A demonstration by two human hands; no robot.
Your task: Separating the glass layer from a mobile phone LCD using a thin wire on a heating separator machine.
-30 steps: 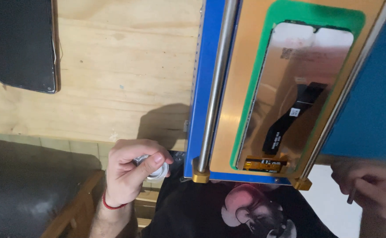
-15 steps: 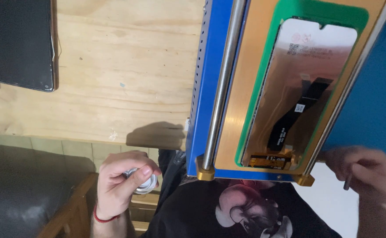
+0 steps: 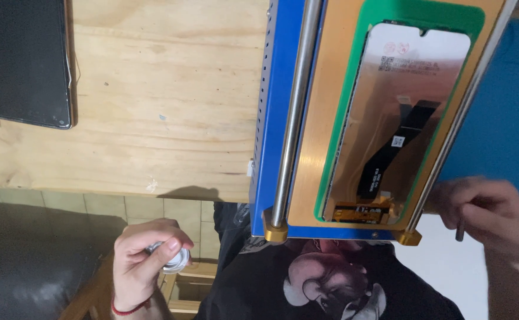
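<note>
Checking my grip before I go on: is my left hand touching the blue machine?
Apart. The head view shows the left hand holding a small white object below the table edge, with open gap to the blue machine.

Your head camera looks straight down, close over the bench [image 3: 153,118], its near edge crossing the frame.

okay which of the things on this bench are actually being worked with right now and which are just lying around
In use:
- small white spool-like item, pinched in the left hand
- thin dark tool, in the right hand
- phone screen panel seated in the green and gold jig, beside that hand

Lying about:
- dark phone, on the wooden bench
</note>
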